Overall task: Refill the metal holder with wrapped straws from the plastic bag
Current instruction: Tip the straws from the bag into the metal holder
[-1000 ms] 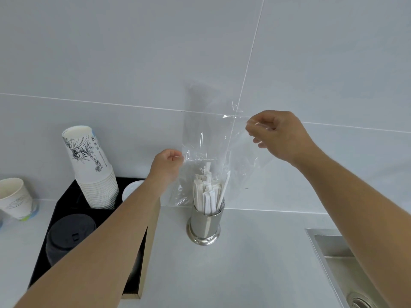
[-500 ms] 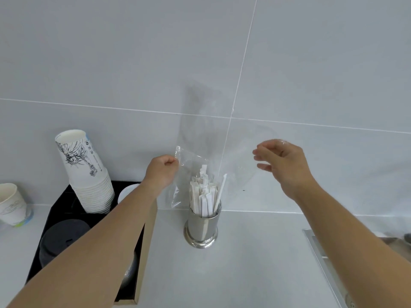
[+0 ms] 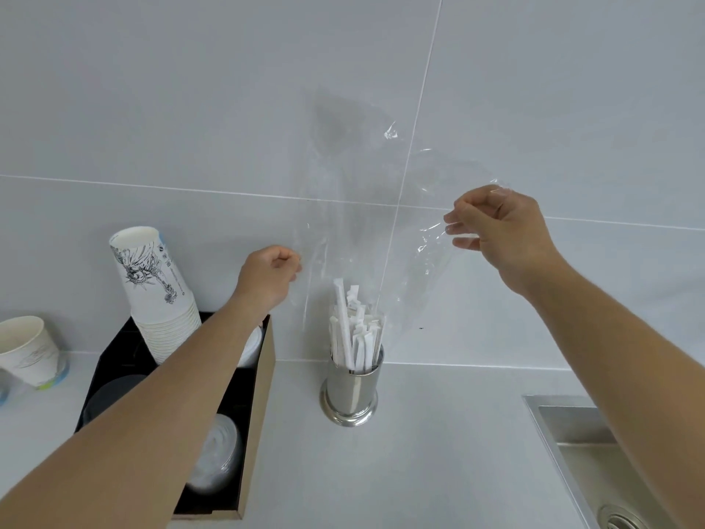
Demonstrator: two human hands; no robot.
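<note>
Straws [image 3: 354,330] are standing upright in the holder [image 3: 353,391] at the centre of the frame, on the counter [image 3: 438,452] against the wall, their wrapped tops poking above the rim. The bag [image 3: 366,238] is hanging over them, mouth down, clear and seemingly empty, its lower edge draping around the straw tops. Left hand [image 3: 269,276] is pinching the bag's left edge in a closed grip, at centre left; right hand [image 3: 499,231] is pinching the opposite side higher up, at centre right, thumb and fingers closed on crinkled film. The step in hand looks like drawing the emptied bag up off the straws. To do it well, I would be lifting straight up and evenly with both hands, keeping the film slack around the straw tops so that none are dragged out or tipped. The straws are lying below and between the two grips, apart from both hands. Cups [image 3: 152,284] and a sink [image 3: 610,452] are sitting at lower left and lower right, clear of the move.
</note>
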